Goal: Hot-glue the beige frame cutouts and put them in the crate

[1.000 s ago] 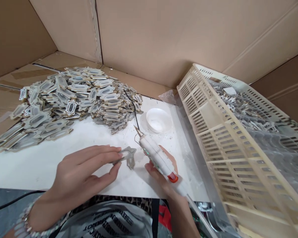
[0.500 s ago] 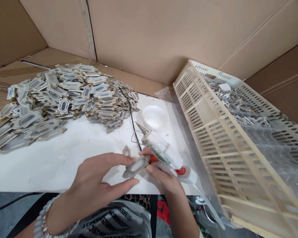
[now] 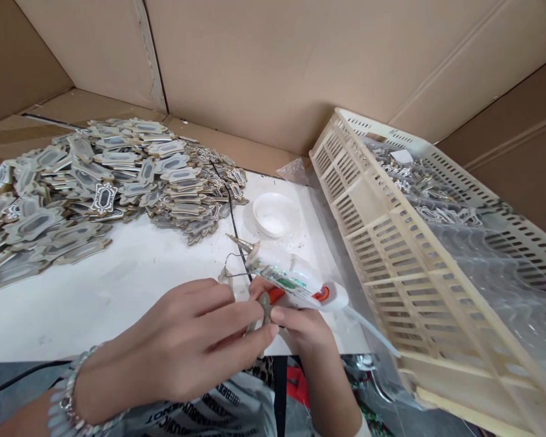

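Note:
My left hand (image 3: 177, 343) reaches in from the left, its thumb and fingers closed on a small grey ornamental frame plate (image 3: 265, 308). The plate is tilted nearly edge-on and partly covered by the fingers. My right hand (image 3: 312, 334) grips a white hot glue gun (image 3: 284, 273) with an orange trigger, while its thumb also meets the plate's right side. The gun's metal nozzle points to the upper left, and a glue stick (image 3: 373, 331) sticks out behind. Another small plate (image 3: 225, 277) lies on the white tabletop just beyond my left fingers.
A large heap of similar frame plates (image 3: 164, 164) covers the back left. A white bowl (image 3: 276, 215) stands beyond the glue gun. To the right, a cream plastic crate (image 3: 368, 243) holds plastic film and metallic pieces. A black cord (image 3: 232, 209) crosses the table; cardboard walls (image 3: 236, 67) enclose it.
The plate has turned from face-up to nearly edge-on, and my left fingers have closed further around it, nearer my right thumb. The glue gun's nozzle has swung somewhat left.

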Demonstrator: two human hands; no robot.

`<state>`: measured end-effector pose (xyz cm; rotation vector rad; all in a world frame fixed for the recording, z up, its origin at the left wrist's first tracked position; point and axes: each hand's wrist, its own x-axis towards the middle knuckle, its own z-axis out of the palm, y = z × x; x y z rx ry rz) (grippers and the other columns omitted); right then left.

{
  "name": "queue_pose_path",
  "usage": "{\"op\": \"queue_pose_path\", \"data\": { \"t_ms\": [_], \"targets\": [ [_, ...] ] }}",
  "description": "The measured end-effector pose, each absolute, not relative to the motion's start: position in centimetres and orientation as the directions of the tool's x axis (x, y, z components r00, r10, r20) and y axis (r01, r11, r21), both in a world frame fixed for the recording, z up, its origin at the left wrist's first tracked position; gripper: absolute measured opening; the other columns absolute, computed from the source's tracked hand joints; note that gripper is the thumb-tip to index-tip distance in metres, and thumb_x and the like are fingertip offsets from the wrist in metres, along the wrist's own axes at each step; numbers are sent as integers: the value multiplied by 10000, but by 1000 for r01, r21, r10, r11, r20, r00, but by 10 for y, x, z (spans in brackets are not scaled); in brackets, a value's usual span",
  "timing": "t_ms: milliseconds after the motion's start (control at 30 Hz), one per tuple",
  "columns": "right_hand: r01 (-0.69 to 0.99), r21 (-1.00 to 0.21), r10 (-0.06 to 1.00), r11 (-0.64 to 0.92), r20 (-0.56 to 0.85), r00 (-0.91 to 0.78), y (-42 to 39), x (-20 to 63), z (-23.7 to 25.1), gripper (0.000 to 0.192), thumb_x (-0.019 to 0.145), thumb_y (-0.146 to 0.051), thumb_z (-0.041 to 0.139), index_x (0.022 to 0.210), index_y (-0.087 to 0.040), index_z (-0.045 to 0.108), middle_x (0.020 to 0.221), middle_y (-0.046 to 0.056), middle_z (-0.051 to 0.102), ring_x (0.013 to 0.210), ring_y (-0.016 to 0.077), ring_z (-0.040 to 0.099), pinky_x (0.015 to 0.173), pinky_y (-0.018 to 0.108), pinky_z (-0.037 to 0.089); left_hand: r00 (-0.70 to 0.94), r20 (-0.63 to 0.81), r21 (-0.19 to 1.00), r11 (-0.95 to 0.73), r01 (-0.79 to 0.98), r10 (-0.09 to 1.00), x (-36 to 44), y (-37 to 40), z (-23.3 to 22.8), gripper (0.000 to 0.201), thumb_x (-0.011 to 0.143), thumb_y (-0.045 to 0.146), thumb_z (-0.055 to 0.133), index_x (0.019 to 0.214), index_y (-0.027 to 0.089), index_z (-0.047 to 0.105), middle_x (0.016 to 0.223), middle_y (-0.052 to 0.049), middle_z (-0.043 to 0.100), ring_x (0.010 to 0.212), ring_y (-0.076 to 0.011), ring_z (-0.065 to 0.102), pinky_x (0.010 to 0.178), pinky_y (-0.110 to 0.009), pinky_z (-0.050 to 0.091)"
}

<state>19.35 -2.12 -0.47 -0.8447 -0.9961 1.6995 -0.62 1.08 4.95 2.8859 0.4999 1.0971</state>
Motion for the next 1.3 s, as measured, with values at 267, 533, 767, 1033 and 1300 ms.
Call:
{"op": "queue_pose_path", "data": {
  "t_ms": [267,533,767,1033,1300],
  "targets": [
    [-398,-914,987,-73,-8,-161,-19,195,-9,309,803,-522,789,868,-224,740,721,-25,564,490,78,389,465,246,258,714,638,150,-956,252,288,-22,17,41,189,1002,119,504,1094,169,661,1079,-75,769,635,-136,577,564,-320,480],
    [-367,-930,994,6,46,-100,-16,193,-7,273,821,-475,772,845,-209,716,786,-8,597,457,53,399,443,239,265,583,665,159,-851,500,467,-46,29,33,199,1036,295,521,1142,259,686,906,2,743,734,-126,701,637,-246,541],
    [-95,-995,998,-31,-27,-49,-21,192,-3,244,821,-443,755,852,-213,678,772,-4,621,530,109,457,509,263,397,396,701,221,-708,670,593,-59,31,21,209,976,387,650,1119,239,683,967,17,767,741,-152,719,690,-277,567],
    [222,-907,928,357,317,-194,-17,190,-6,72,858,-191,617,816,-234,655,845,32,674,749,184,640,683,289,505,333,690,252,-645,722,643,-63,26,25,109,999,335,602,1026,275,689,961,41,761,817,-171,724,752,-331,564],
    [335,-858,918,390,333,-215,-16,188,-11,153,919,-299,582,825,-216,670,841,57,672,761,197,641,671,293,503,301,704,211,-594,776,643,-66,27,22,130,1010,329,562,1034,289,684,969,49,736,817,-152,696,752,-326,514]
  ]
}}
